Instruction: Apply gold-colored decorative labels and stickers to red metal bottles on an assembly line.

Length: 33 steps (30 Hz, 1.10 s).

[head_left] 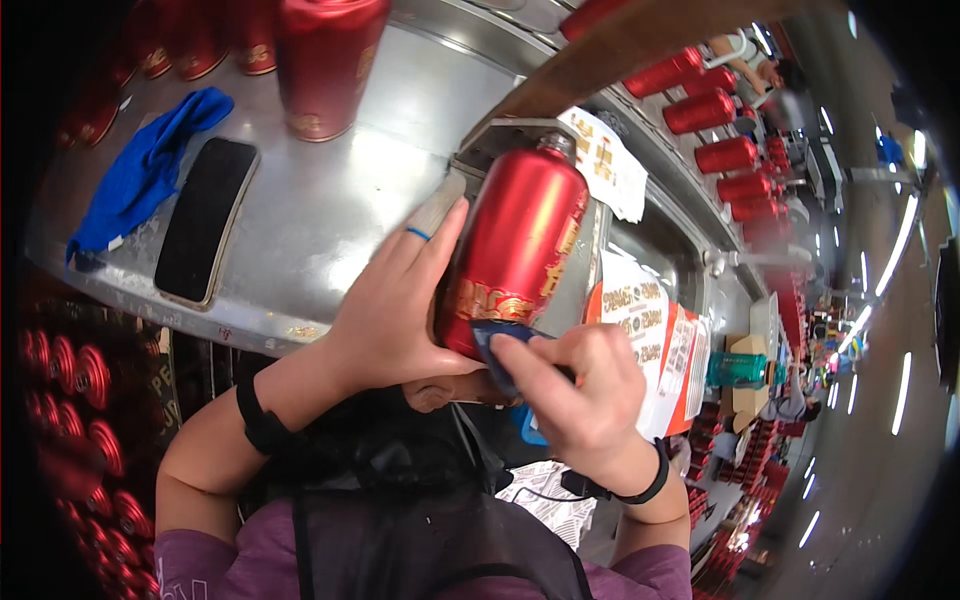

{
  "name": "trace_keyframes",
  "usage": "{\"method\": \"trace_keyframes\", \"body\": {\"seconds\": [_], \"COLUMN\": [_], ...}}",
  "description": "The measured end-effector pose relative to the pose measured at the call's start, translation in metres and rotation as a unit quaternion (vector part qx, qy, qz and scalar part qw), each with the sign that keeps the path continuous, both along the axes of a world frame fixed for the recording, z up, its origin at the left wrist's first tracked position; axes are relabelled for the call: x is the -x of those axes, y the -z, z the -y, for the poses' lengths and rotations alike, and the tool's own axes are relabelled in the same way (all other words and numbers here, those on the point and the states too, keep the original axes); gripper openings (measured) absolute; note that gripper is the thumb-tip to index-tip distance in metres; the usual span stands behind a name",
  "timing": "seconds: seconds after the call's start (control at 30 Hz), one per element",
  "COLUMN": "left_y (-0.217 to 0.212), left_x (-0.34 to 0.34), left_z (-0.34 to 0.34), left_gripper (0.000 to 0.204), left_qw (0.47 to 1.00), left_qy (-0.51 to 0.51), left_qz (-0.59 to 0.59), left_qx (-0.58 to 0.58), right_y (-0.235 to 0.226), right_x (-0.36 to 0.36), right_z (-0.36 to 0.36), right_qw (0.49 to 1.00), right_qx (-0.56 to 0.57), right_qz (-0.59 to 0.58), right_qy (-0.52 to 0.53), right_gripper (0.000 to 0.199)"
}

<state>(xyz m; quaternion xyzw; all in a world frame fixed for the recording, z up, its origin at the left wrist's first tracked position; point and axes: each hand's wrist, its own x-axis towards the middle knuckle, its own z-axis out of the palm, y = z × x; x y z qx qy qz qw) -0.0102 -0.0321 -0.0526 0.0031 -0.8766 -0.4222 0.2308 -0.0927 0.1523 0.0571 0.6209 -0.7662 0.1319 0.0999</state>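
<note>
A shiny red metal bottle [520, 225] lies tilted in front of me, its narrow neck pointing away. Gold decorations run along its lower part and right side. My left hand [385, 295] is wrapped along the bottle's left side, thumb near the base; one finger wears a pale cover and another a blue band. Pinched in my right hand [585, 390] is a dark blue flat scraper [493, 343], its edge against the gold decoration near the base. Part of the scraper is hidden behind my fingers.
On the metal table [300, 240] lie a black phone [207, 220] and a blue cloth [150, 175]. A red bottle [328, 65] stands behind them. Decal sheets [640, 310] lie right. A brown bar [600, 55] crosses above. More red bottles [725, 155] line the far right.
</note>
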Motion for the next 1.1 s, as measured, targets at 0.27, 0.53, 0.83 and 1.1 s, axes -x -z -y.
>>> {"method": "trace_keyframes", "body": {"seconds": [0.27,0.53,0.83,1.1], "left_y": [0.004,0.007,0.01,0.005], "left_x": [0.003,0.002,0.004,0.002], "left_z": [0.001,-0.003,0.001,0.006], "left_gripper": [0.116,0.103,0.105,0.11], "left_qw": [0.993,0.996,0.995,0.99], "left_qy": [0.046,0.021,0.038,0.062], "left_qz": [0.044,-0.062,-0.074,0.078], "left_qx": [-0.1,-0.055,-0.054,-0.099], "right_y": [-0.015,-0.014,-0.013,0.039], "right_x": [0.017,0.02,0.015,0.048], "right_z": [0.009,0.011,0.012,-0.05], "right_qw": [0.996,0.996,0.997,0.91], "right_qx": [-0.033,-0.041,-0.033,0.069], "right_qz": [-0.087,-0.072,0.069,0.274], "right_qy": [-0.004,-0.031,-0.014,0.302], "right_gripper": [0.039,0.037,0.038,0.024]}}
